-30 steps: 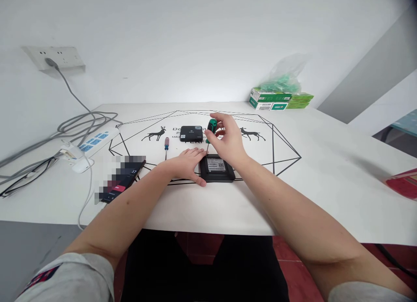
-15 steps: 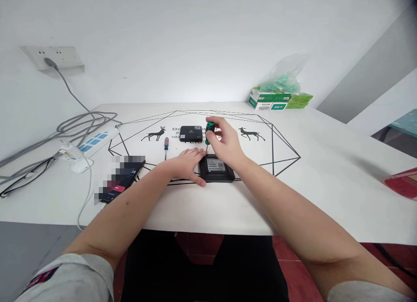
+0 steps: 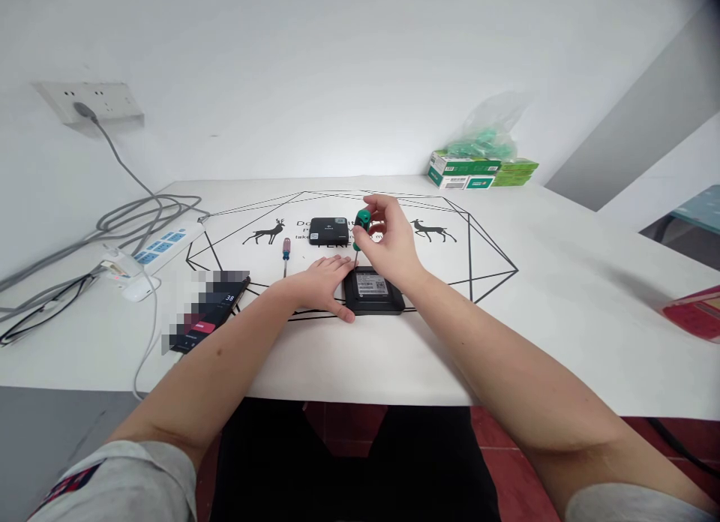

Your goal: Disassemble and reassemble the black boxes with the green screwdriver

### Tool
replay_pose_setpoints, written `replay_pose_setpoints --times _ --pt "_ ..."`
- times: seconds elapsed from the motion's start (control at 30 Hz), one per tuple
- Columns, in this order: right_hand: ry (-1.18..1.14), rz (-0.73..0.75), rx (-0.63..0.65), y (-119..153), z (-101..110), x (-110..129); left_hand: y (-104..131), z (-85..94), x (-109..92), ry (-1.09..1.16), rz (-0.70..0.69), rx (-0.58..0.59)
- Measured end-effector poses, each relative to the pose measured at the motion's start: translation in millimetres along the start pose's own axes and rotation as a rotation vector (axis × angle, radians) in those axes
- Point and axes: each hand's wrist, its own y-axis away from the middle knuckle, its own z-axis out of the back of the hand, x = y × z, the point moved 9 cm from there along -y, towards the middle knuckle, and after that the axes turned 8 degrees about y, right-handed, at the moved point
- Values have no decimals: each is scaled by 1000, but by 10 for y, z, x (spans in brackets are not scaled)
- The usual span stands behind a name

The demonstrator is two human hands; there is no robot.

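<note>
Screwdriver (image 3: 361, 229) upright in my right hand (image 3: 394, 244), fingers pinched on its green handle, tip at black box (image 3: 373, 290) near desk (image 3: 562, 297) middle, my left hand (image 3: 320, 282) flat, fingers spread, against the box.

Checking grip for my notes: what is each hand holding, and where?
Right hand grips the green screwdriver by its handle; left hand lies flat beside the black box, touching its edge.

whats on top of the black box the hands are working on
A white label sits on the black box. The green screwdriver, gripped by the right hand, stands at its far left corner. The left hand touches its left edge. The tip's contact is too small to tell.
</note>
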Motion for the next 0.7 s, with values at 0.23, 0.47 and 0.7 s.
replay_pose_setpoints --times 0.23,0.47,0.7 --pt "16 2 -7 -8 17 -26 -16 -12 27 -9 -10 -15" --pt "3 11 -39 -15 67 19 -8 -13 26 -5 -8 -14" --pt "9 14 -50 -18 73 5 -11 -20 30 -6 -10 -12"
